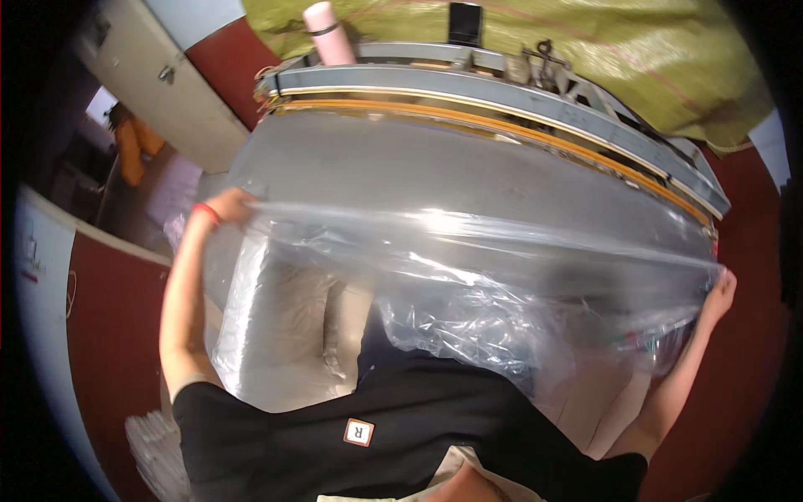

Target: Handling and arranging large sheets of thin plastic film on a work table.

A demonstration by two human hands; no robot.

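Note:
A wide sheet of clear plastic film (pixel 468 268) is stretched between my two hands, its upper edge pulled into a taut, shiny line across a grey tabletop (pixel 393 159). My left hand (pixel 232 206), with a red band at the wrist, grips the left end of that edge; its fingers are partly blurred. At the far right, the fingers of my right hand (pixel 722 293) pinch the other end. Below the taut edge the film hangs crumpled and glossy in front of my body. Beyond the table runs a long metal bar machine (pixel 502 100) with an orange strip (pixel 435 110).
A pink bottle (pixel 328 33) and a dark flat object (pixel 465 23) stand behind the bar. A yellow-green woven sheet (pixel 602 50) covers the back. A bundle of clear plastic (pixel 242 309) lies at left, near an open door (pixel 163 71). Folded plastic (pixel 155 456) sits lower left.

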